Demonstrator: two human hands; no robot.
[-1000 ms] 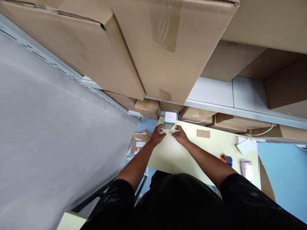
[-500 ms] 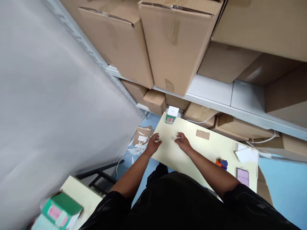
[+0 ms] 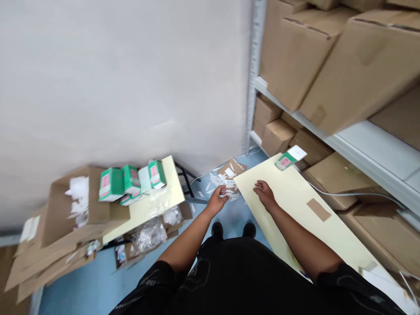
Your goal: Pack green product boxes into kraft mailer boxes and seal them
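While the right hand lies low over the yellow desk, close to its left edge, its fingers are bent a little and it holds nothing. I cannot tell if it touches the desk top. The left hand is just off that same edge, out over the blue floor. Its fingers are loose and curled too, and nothing is in it. The two hands are near each other, with the desk edge between them.

The small green and white box stands at the far corner of the desk, well apart from both hands. A flat brown patch lies on the desk top, farther along to the right of the right hand.

Down on the floor, just past the left hand, there is a heap of card and paper scraps. Two black shoes show below the hands.

To the left stands a second small desk. A bunch of green boxes sits on its far end. Clear plastic bags lie under it. Beside it is an open brown carton with white stuffing inside.

Behind the yellow desk runs a grey shelf full of big cardboard boxes. A plain grey wall fills the left side.
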